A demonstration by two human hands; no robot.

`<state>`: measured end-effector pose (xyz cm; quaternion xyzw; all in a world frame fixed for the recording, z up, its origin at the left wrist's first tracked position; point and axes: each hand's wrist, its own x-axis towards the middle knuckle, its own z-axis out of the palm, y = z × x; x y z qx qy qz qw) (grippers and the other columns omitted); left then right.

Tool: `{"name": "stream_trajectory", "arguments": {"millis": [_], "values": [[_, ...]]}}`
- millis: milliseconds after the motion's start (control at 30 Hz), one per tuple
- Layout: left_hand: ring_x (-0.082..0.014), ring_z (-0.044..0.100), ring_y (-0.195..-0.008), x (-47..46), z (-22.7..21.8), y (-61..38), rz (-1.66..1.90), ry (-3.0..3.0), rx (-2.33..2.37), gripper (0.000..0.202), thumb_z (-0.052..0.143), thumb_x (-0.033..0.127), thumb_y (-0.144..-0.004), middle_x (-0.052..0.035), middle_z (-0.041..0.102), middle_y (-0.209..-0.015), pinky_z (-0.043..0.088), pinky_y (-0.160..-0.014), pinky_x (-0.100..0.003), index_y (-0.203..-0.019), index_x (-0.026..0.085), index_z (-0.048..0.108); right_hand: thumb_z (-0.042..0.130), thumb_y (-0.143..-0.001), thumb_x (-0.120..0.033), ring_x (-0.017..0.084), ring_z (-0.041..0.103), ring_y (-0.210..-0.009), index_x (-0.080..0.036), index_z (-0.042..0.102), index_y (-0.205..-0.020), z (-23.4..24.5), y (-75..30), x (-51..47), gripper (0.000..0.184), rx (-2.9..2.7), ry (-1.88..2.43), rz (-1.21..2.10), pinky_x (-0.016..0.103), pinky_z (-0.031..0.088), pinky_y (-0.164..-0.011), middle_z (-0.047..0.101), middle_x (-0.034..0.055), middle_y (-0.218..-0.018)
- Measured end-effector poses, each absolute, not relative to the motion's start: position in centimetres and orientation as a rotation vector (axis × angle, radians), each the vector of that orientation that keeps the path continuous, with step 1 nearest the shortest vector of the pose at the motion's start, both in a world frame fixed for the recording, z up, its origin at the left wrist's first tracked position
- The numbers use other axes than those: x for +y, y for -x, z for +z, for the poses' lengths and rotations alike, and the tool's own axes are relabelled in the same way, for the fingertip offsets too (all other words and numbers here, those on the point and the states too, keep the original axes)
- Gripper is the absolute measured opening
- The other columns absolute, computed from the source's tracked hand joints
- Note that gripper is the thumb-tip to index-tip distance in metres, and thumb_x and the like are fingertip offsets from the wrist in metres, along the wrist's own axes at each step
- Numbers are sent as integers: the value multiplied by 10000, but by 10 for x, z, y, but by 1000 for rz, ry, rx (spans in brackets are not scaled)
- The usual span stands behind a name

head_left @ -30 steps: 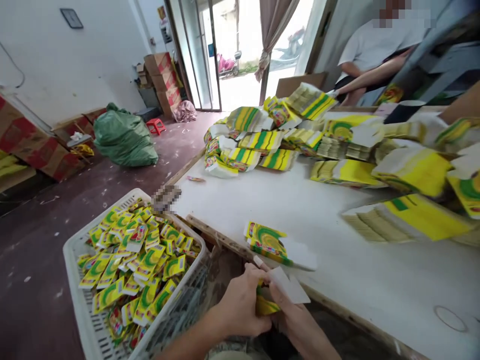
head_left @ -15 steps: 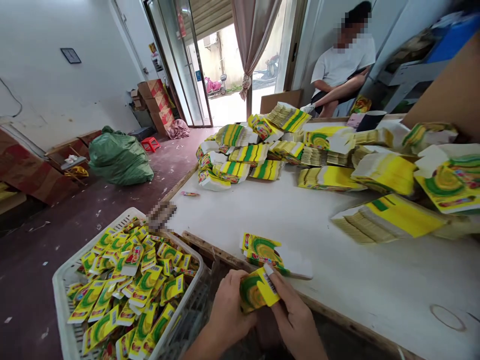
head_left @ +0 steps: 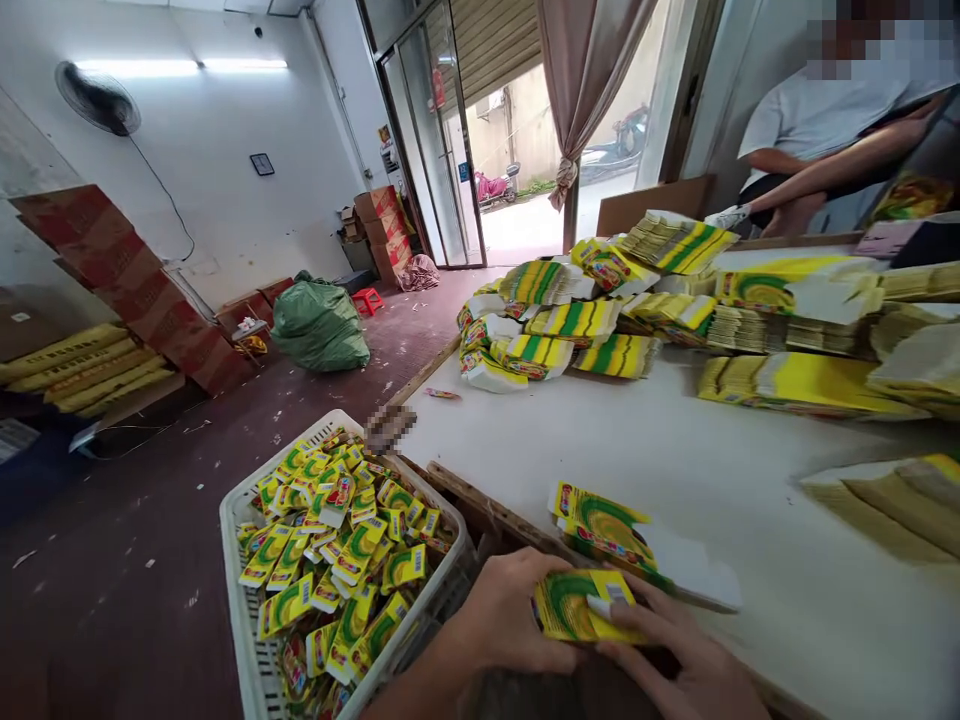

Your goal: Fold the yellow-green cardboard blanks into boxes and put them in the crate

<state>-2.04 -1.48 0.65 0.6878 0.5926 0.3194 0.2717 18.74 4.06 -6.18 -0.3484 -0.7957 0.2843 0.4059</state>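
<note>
Between my two hands, over the table's near edge, is a small yellow and green carton. My left hand grips its left end, fingers closed round it. My right hand holds the right end, with thumb and fingers pressed on the printed face and the edge. Just beyond them a short stack of flat, unfolded cartons lies on the white table, its white flaps pointing right. To the left, a white plastic basket is heaped with folded yellow cartons.
Bundles of flat cartons pile up along the table's far side and right. A green sack, a red stool and stacked brown boxes stand on the floor. Someone in a white shirt sits at the back right.
My view has swung left, so the table things sit farther right. The carton in my hands has turned flatter, and my right fingers now lie across its face.
</note>
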Motion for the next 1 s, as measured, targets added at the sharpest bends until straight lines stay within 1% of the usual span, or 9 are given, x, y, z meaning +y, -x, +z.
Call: {"name": "stream_trajectory", "arguments": {"millis": [167,267,400,500,567,633,700,833,1000], "values": [[-218,654,-970,-21,19,24,801,-1850,1590,615,753,232,-593,-57,687,-1080,515,-871,-319,-1190,197,611,620,-863,-417,308,605,-1201,-214,728,-1107,-48,-168,28,336,-1930,856,992,442,525,-979,615,151,-1317],[-211,632,-1002,-21,18,29,746,-1877,1626,576,720,217,-654,-50,665,-1103,501,-877,-321,-1209,210,566,588,-880,-342,291,612,-1183,-188,687,-1144,-41,-153,22,322,-1822,906,1040,454,488,-1017,632,155,-1280],[-228,621,-1055,-27,12,68,633,-1875,1742,533,673,296,-739,-71,638,-1179,500,-907,-348,-1246,227,526,630,-858,-334,292,583,-1204,-138,497,-1356,-41,-142,27,551,-1804,974,1007,457,484,-1017,569,186,-1345],[-317,588,-1141,-41,12,131,486,-1857,2103,590,633,441,-760,-144,615,-1232,460,-991,-466,-1271,171,515,614,-881,-314,276,626,-1100,-169,555,-1272,-40,-157,44,421,-1801,1116,875,435,512,-959,632,151,-1239],[-451,475,-1250,-51,13,172,416,-1850,2502,861,673,585,-653,-258,549,-1294,360,-1047,-607,-1308,60,482,585,-896,-253,287,607,-1091,-167,585,-1218,-38,-170,60,333,-1820,1282,707,445,493,-960,655,142,-1171],[-502,394,-1305,-58,13,196,401,-1765,2735,1032,628,696,-637,-309,481,-1354,316,-1048,-668,-1377,12,406,589,-879,-187,311,578,-1090,-141,585,-1211,-37,-179,75,335,-1891,1425,600,465,467,-963,654,158,-1145],[-466,432,-1293,-60,9,199,477,-1739,2692,1013,563,749,-672,-283,506,-1343,354,-1047,-638,-1380,38,421,599,-856,-137,334,565,-1063,-121,597,-1180,-39,-179,86,325,-1962,1494,589,486,451,-951,659,171,-1101],[-325,597,-1150,-47,-7,159,683,-1721,2280,695,582,670,-741,-146,639,-1216,471,-1008,-501,-1229,174,583,606,-830,-92,350,557,-1018,-100,603,-1130,-43,-169,93,300,-1970,1510,617,511,437,-920,645,187,-1052],[-283,664,-1044,-24,-23,98,844,-1574,1871,552,671,558,-744,-113,689,-1154,511,-977,-472,-1169,210,612,612,-805,-55,293,557,-1049,-135,525,-1164,-33,-165,93,378,-1886,1533,611,458,445,-929,613,157,-1115]]}}
